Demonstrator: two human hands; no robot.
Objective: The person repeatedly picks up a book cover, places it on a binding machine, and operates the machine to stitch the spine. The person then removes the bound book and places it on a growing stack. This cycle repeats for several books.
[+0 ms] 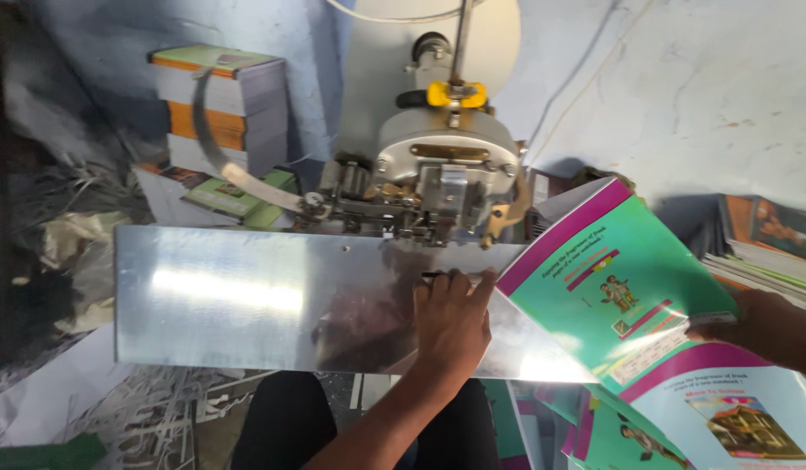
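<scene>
Scanning from the left of the stitching machine [442, 165], we note a stack of notebooks [218, 104] up against the blue wall, with paper scraps [150, 409] heaped on the floor below it. Directly in front of the machine head sits a shiny metal table [246, 300]. Our left hand [451, 318] rests flat on this table, just below the machine head; its fingers [459, 283] lie close together, straight, tips at the spine edge of a green and magenta notebook cover [616, 278]. That cover lies open and tilted to the right of the machine, its left edge on the table. Farther right of the machine, our right hand [768, 326] pinches the cover's outer edge; its fingers are mostly hidden behind the sheet. More printed covers [725, 418] lie below it.
</scene>
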